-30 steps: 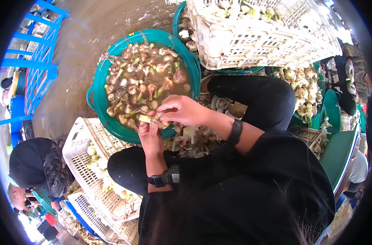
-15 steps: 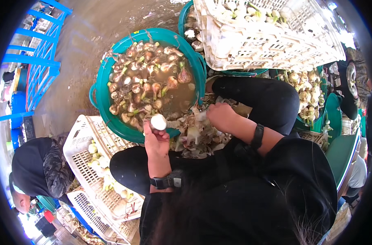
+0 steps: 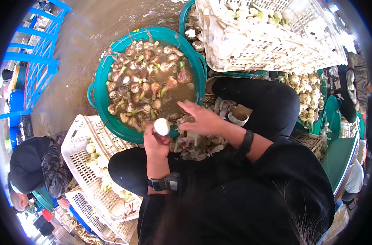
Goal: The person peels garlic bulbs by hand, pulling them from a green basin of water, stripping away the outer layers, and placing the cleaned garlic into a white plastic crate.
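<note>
My left hand [image 3: 156, 148] is wrapped round a smooth white bulb [image 3: 162, 127], which looks like peeled garlic, just over the near rim of a round green tub [image 3: 102, 81]. Several unpeeled bulbs with brown, dirty skins and short stalks [image 3: 155, 87] lie in the tub's muddy water. My right hand [image 3: 202, 119] is open above the tub's near right side, its fingers stretched toward the left, with nothing seen in it. Beneath that hand is a heap of papery peelings [image 3: 202, 143], resting between my knees.
White plastic crates with pale bulbs stand at my left [image 3: 77, 143] and far right [image 3: 243, 45]. A container of bulbs [image 3: 304, 96] sits beyond my right knee. Another person [image 3: 36, 165] bends at the left, near a blue metal railing [image 3: 43, 61]. Wet floor [image 3: 81, 49] lies behind the tub.
My right hand has moved left from near my right knee toward the bulb, and its fingers have opened out. The left hand keeps the white bulb, shifted slightly right.
</note>
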The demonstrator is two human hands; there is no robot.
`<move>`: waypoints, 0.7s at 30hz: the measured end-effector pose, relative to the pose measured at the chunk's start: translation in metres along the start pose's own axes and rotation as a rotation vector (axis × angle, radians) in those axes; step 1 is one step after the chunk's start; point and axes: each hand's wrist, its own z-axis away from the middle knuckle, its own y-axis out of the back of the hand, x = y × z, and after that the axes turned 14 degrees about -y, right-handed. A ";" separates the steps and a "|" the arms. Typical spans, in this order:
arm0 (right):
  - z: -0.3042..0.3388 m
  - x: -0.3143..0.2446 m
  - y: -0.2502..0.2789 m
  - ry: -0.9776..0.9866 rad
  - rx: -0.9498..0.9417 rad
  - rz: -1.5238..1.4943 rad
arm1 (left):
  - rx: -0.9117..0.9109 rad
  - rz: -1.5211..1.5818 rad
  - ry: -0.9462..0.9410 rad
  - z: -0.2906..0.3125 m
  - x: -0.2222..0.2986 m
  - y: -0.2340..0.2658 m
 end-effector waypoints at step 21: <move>-0.176 0.049 -0.064 0.062 -0.078 0.799 | 0.179 -0.535 -0.717 -0.036 -0.039 0.017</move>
